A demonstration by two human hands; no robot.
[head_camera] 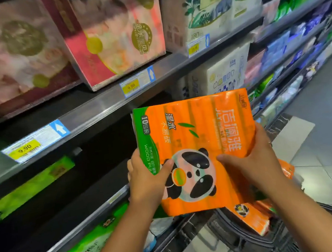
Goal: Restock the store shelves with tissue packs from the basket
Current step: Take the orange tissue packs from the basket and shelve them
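Observation:
I hold an orange tissue pack [199, 134] with a panda print in front of me, level with a dark gap in the middle shelf [101, 154]. My left hand [146, 180] grips its left edge, thumb on the front. My right hand [254, 156] grips its right side, thumb across the front. Below the pack stands a black basket [248, 239] on the floor, and more orange tissue packs [253, 217] lie in it.
The upper shelf [104, 108] carries pink and red tissue boxes [112, 34] and white packs with a leaf print [215, 4]. Green packs [28, 191] lie on the lower shelves at left. White packs [223, 74] stand right of the gap. The tiled aisle floor [328, 126] runs to the right.

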